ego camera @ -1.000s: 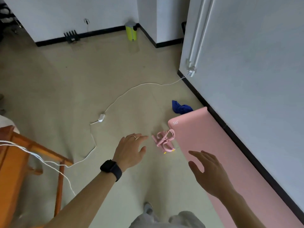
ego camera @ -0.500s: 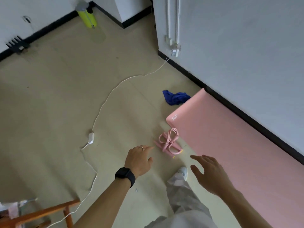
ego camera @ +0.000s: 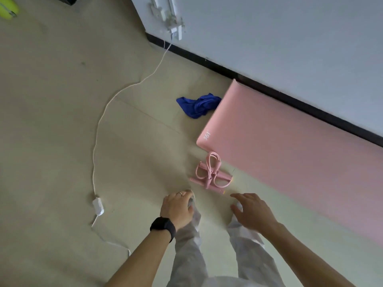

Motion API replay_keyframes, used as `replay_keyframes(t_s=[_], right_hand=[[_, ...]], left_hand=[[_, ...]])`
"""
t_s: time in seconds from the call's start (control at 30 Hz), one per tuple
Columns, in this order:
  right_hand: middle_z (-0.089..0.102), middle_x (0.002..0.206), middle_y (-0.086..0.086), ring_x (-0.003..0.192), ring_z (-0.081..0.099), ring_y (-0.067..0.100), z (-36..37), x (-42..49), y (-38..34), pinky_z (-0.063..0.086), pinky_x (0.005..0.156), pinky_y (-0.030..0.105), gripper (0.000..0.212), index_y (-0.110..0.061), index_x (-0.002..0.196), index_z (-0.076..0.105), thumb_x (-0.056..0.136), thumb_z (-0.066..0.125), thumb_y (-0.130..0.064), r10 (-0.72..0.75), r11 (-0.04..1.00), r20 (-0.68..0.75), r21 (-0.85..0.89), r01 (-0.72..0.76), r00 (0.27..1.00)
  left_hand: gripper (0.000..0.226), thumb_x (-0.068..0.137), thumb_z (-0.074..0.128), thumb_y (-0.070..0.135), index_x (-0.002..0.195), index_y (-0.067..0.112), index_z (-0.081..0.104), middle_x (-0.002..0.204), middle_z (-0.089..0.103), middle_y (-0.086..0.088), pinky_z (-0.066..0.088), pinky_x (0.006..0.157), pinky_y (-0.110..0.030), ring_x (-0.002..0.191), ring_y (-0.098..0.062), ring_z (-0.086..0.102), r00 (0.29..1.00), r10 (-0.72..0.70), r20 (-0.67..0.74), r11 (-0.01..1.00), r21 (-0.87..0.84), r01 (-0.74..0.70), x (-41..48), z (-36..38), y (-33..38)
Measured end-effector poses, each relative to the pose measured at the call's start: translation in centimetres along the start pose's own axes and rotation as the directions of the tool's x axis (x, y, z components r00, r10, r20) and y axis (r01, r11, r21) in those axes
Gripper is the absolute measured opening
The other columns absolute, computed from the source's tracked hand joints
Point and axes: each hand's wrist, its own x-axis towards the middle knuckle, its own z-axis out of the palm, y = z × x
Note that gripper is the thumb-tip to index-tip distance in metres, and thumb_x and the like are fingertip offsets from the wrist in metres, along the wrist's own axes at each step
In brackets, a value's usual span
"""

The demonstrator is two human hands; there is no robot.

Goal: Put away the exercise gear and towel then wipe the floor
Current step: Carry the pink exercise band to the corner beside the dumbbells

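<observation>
A pink exercise mat (ego camera: 290,154) lies flat along the wall's black skirting. A pink resistance-band pedal puller (ego camera: 210,174) rests on the floor just off the mat's near corner. A crumpled blue towel (ego camera: 198,105) lies beyond it, touching the mat's short edge. My left hand (ego camera: 177,208), with a ring and a black watch at the wrist, hovers below and left of the puller, fingers loosely curled and holding nothing. My right hand (ego camera: 251,211) hangs below and right of the puller with fingers spread, also holding nothing.
A white power cord (ego camera: 97,146) with an inline switch (ego camera: 97,206) curves across the beige floor from a wall socket (ego camera: 175,30). My grey trouser legs (ego camera: 190,245) and shoes stand under my hands. A yellow-green object (ego camera: 7,9) sits at the top left edge.
The view has stepped closer and tilted down over the puller. Both hands have dropped toward the floor near it. The wooden furniture has left the frame.
</observation>
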Motion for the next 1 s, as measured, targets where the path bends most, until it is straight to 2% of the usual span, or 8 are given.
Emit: replay_keyframes(t_s=[0.23, 0.43, 0.67, 0.8, 0.83, 0.9, 0.93, 1.0], right_hand=[[0.067, 0.126, -0.002, 0.12, 0.059, 0.024, 7.4, 9.7, 0.1, 0.046, 0.096, 0.034, 0.044, -0.03, 0.139, 0.05, 0.096, 0.049, -0.043, 0.326, 0.899, 0.037, 0.295, -0.322, 0.945], [0.054, 0.141, 0.002, 0.13, 0.05, 0.025, 17.4, 19.3, 2.9, 0.04, 0.103, 0.036, 0.05, -0.026, 0.145, 0.041, 0.097, 0.048, -0.041, 0.449, 0.793, 0.166, 0.379, -0.477, 0.878], [0.02, 0.163, -0.003, 0.135, 0.044, 0.031, 28.9, 30.8, 8.5, 0.038, 0.106, 0.041, 0.069, -0.026, 0.154, 0.02, 0.096, 0.054, -0.04, 0.444, 0.809, 0.175, 0.344, -0.477, 0.879], [-0.004, 0.165, -0.012, 0.149, 0.014, 0.039, 35.2, 36.4, 11.7, 0.027, 0.112, 0.062, 0.083, -0.034, 0.155, -0.005, 0.096, 0.052, -0.046, 0.437, 0.848, 0.182, 0.241, -0.471, 0.881], [-0.008, 0.165, -0.014, 0.15, 0.008, 0.038, 36.6, 37.7, 12.4, 0.022, 0.113, 0.064, 0.083, -0.033, 0.155, -0.008, 0.098, 0.051, -0.044, 0.43, 0.861, 0.188, 0.211, -0.464, 0.883], [-0.008, 0.164, -0.015, 0.149, 0.008, 0.038, 38.9, 39.8, 13.5, 0.021, 0.113, 0.064, 0.082, -0.031, 0.155, -0.006, 0.098, 0.053, -0.038, 0.405, 0.89, 0.181, 0.148, -0.431, 0.897], [-0.002, 0.164, -0.013, 0.147, 0.015, 0.039, 40.0, 40.7, 14.0, 0.026, 0.113, 0.062, 0.081, -0.03, 0.154, 0.0, 0.097, 0.057, -0.034, 0.387, 0.905, 0.159, 0.122, -0.407, 0.908], [0.019, 0.156, -0.01, 0.132, 0.035, 0.038, 42.0, 42.1, 14.7, 0.04, 0.103, 0.056, 0.077, -0.028, 0.149, 0.017, 0.09, 0.067, -0.026, 0.36, 0.928, 0.083, 0.074, -0.366, 0.929]], left_hand=[[0.051, 0.095, 0.046, 0.035, 0.145, 0.03, 0.039, 0.142, 0.05, 0.005, 0.035, 0.104, -0.038, 0.127, -0.024, 0.046, 0.973, 0.169, 0.156, 0.97, 0.148, -0.192, 12.4, 2.8, -4.3], [0.053, 0.092, 0.05, 0.032, 0.143, 0.025, 0.036, 0.147, 0.043, -0.001, 0.037, 0.103, -0.041, 0.123, -0.031, 0.048, 0.929, 0.248, 0.273, 0.904, 0.28, -0.324, 24.1, 10.4, -7.4], [0.077, 0.089, 0.059, 0.022, 0.151, 0.021, 0.013, 0.163, 0.013, 0.001, 0.042, 0.092, -0.047, 0.117, -0.041, 0.048, 0.905, 0.197, 0.377, 0.812, 0.455, -0.366, 36.8, 23.8, -12.1], [0.094, 0.086, 0.064, 0.018, 0.154, 0.031, 0.001, 0.165, -0.001, 0.003, 0.043, 0.091, -0.049, 0.119, -0.042, 0.044, 0.888, 0.331, 0.32, 0.757, 0.472, -0.452, 42.2, 30.9, -13.3], [0.097, 0.084, 0.066, 0.017, 0.154, 0.034, 0.002, 0.164, 0.005, 0.004, 0.045, 0.086, -0.047, 0.113, -0.04, 0.047, 0.876, 0.373, 0.306, 0.744, 0.466, -0.479, 43.3, 32.5, -13.3], [0.096, 0.076, 0.071, 0.013, 0.152, 0.034, 0.016, 0.147, 0.039, 0.002, 0.047, 0.07, -0.041, 0.089, -0.034, 0.056, 0.862, 0.421, 0.282, 0.73, 0.459, -0.506, 44.8, 35.3, -13.1], [0.088, 0.074, 0.072, 0.012, 0.147, 0.031, 0.027, 0.128, 0.055, 0.0, 0.047, 0.063, -0.038, 0.078, -0.031, 0.057, 0.865, 0.43, 0.26, 0.737, 0.452, -0.502, 45.3, 36.6, -13.0], [0.071, 0.072, 0.066, 0.007, 0.135, 0.029, 0.039, 0.104, 0.063, 0.0, 0.04, 0.055, -0.033, 0.065, -0.027, 0.056, 0.871, 0.451, 0.192, 0.746, 0.455, -0.487, 45.8, 39.2, -13.3]])
